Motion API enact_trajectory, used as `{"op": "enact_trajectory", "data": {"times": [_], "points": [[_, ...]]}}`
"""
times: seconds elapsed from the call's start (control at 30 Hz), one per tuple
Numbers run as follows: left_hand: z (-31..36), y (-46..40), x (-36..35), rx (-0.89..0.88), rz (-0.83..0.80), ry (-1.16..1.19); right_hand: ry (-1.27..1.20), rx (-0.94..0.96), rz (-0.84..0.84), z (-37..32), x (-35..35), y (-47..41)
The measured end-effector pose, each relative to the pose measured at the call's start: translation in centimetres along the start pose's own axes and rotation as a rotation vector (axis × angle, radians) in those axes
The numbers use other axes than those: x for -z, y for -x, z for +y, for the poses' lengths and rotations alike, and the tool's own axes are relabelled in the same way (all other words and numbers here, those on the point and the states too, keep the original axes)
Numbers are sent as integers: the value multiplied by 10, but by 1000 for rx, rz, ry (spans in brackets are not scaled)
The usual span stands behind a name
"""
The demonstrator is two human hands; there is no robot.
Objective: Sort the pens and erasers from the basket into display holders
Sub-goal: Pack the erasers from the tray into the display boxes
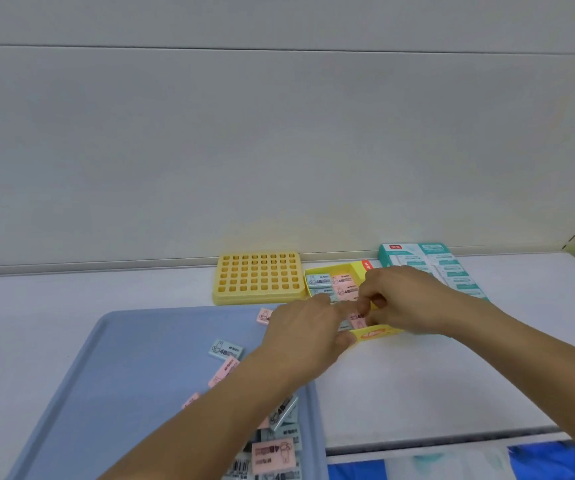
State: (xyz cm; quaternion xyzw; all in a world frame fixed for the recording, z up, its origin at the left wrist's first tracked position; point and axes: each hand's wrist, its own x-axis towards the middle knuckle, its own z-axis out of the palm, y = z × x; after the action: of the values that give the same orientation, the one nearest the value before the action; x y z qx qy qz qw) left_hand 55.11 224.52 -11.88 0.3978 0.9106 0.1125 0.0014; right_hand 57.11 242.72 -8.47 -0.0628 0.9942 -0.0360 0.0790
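Observation:
A yellow eraser display box (376, 335) stands on the white shelf, with pink and blue erasers (319, 280) laid in rows at its far end. Both hands meet over the box's near part. My right hand (405, 301) pinches a pink eraser (358, 318) down inside the box. My left hand (305, 329) reaches in beside it, fingers extended and touching that same eraser, thumb against the box's front wall. A blue tray (133, 375) in front holds several loose pink and blue erasers (225, 349). An empty yellow pen holder (259, 277) with a grid of holes stands left of the box.
A teal and white carton (445, 265) lies right of the eraser box against the back wall. The shelf's front edge (435, 441) runs at lower right, with blue and white packaging below it. My left forearm hides some erasers in the tray.

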Motion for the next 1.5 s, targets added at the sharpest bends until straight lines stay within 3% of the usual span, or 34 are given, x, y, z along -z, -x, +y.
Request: {"op": "enact_trajectory", "data": {"times": [0.23,0.5,0.77,0.9,0.97,1.03,1.1,1.13,1.23,1.37,1.5], "points": [[5,-23,6,-41,-118,-234,-23,17,-70,1,0,9],[0,-25,5,-77,-116,-217,154,89,-124,1,-1,17],[-7,-21,3,-60,-107,-148,149,78,-176,-6,7,19],[-13,-19,5,-45,-91,-65,166,42,-119,-7,7,8],[-17,-16,9,42,-34,197,196,37,-124,-5,5,6],[-19,-13,17,283,32,850,123,22,-30,-5,3,5],[-19,-11,28,556,15,1585,-208,-11,189,-9,-2,2],[-18,-10,32,621,16,1812,-428,0,289,-13,-5,0],[-12,-6,39,657,38,2088,-822,49,379,-33,-13,-3],[-7,-3,40,585,68,2285,-795,-26,421,-46,-23,-8],[-6,-1,38,513,110,2292,-762,-73,479,-47,-24,-11]]}}
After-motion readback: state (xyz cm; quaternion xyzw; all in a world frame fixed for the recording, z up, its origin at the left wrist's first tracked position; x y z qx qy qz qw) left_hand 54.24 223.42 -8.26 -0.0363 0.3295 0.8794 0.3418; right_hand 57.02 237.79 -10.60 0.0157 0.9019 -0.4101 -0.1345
